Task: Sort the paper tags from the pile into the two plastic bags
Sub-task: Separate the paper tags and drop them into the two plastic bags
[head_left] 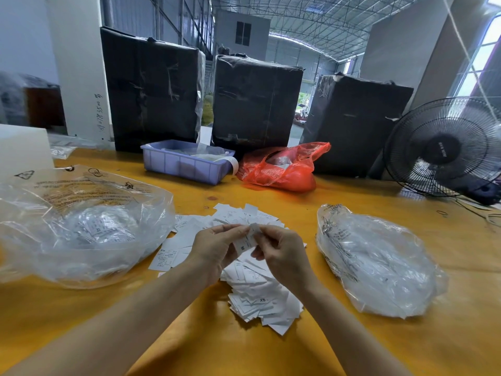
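Observation:
A pile of white paper tags (260,291) lies spread on the yellow table (271,196) in front of me. Above the pile, my left hand (217,248) and my right hand (282,251) both pinch one small white tag (247,242) marked with a size letter. A large clear plastic bag (81,226) with tags inside sits at the left. A second clear plastic bag (379,261) lies at the right, printed along its edge.
At the back of the table stand a lilac plastic bin (184,164) and a red plastic bag (282,169). A black fan (444,147) stands at the far right. Dark wrapped bales (254,104) line the far edge.

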### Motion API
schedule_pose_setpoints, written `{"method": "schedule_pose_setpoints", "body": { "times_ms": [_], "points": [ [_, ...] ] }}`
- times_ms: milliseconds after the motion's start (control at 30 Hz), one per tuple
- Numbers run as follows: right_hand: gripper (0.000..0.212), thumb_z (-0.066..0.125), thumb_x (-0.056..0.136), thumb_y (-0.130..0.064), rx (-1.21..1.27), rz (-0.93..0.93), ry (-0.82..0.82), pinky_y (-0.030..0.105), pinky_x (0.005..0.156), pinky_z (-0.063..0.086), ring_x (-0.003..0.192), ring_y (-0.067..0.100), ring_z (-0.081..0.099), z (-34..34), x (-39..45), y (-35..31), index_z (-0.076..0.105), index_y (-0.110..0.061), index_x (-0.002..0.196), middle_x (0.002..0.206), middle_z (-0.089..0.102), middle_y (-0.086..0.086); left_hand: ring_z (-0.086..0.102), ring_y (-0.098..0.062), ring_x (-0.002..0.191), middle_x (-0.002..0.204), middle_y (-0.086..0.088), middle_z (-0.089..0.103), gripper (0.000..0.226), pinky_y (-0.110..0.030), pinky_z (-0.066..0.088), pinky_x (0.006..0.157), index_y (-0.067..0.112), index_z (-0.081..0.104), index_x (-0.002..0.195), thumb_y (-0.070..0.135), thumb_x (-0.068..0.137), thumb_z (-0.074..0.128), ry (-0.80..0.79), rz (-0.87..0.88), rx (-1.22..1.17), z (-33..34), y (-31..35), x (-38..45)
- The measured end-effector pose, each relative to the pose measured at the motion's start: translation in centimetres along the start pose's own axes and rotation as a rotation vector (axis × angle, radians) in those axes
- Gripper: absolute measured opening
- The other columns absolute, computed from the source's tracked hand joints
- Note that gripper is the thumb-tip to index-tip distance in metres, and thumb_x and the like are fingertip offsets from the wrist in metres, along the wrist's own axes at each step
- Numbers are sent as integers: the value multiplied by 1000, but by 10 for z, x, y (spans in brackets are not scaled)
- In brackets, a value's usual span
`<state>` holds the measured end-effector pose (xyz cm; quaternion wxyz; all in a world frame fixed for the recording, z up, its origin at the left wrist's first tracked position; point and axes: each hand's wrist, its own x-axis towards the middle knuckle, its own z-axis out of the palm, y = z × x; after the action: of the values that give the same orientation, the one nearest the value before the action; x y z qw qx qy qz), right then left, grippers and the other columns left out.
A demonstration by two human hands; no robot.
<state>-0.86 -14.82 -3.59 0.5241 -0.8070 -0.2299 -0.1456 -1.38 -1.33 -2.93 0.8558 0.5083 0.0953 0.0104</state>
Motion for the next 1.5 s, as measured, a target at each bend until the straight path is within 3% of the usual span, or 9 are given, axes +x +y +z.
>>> {"method": "schedule_pose_setpoints", "body": {
  "times_ms": [133,267,433,533,767,900,1100,1400,1500],
  "points": [
    [21,43,99,-10,-71,50,-148,40,65,50,58,8,54,2,0,-1,63,-11,93,69,53,-5,57,-17,65,71,-8,61,15,-22,47,53,11,65,86,15,76,75,15,-65,-5,0,0,0],
    [12,53,95,-17,-90,-8,-250,24,63,49,64,6,56,4,-2,-3,61,-13,104,80,58,-4,57,-15,61,69,-5,64,14,-22,44,52,13,66,84,16,75,76,12,-94,-31,1,-3,-2],
    [21,48,95,-1,70,49,-138,22,59,49,58,9,57,4,-3,-2,65,-11,87,64,58,-4,60,-17,67,74,-6,66,21,-24,47,56,10,70,90,18,70,76,-60,-102,-2,3,-4,-5],
    [29,46,95,1,164,107,-113,22,58,50,56,11,59,-2,0,-3,67,-18,87,62,58,-3,59,-15,55,61,-5,64,14,-20,48,45,8,69,79,21,75,75,-58,-116,-4,3,-1,-5],
    [8,70,82,-11,258,135,-38,20,52,49,50,12,61,-12,1,-4,72,-11,90,63,69,3,63,-17,67,65,-6,70,23,-23,50,53,5,71,84,12,63,77,-78,-60,196,-7,2,-2],
    [3,72,80,-6,259,135,-35,20,51,49,50,14,62,-17,2,-3,70,-8,80,61,68,6,60,-19,67,71,-11,68,41,-22,51,51,3,69,84,30,54,78,-98,-95,202,-6,2,-2],
    [6,63,86,2,270,188,-1,19,49,47,47,11,59,-19,5,-2,67,-1,82,61,64,9,58,-10,43,63,-9,67,27,-17,44,40,-1,67,89,21,76,74,-115,-140,216,-6,3,0],
    [15,73,79,-13,240,185,-147,22,56,50,54,11,61,-19,2,-6,69,-6,91,66,65,8,55,-18,62,77,-13,64,25,-20,44,47,-5,69,94,13,79,73,-19,-19,279,-8,3,3],
    [31,73,80,-12,279,231,-92,24,57,49,56,11,60,-19,4,-4,63,-7,109,76,66,9,57,-20,67,82,-14,65,28,-21,45,54,-7,69,97,15,79,73,-44,10,321,-9,4,3]
  ]
}}
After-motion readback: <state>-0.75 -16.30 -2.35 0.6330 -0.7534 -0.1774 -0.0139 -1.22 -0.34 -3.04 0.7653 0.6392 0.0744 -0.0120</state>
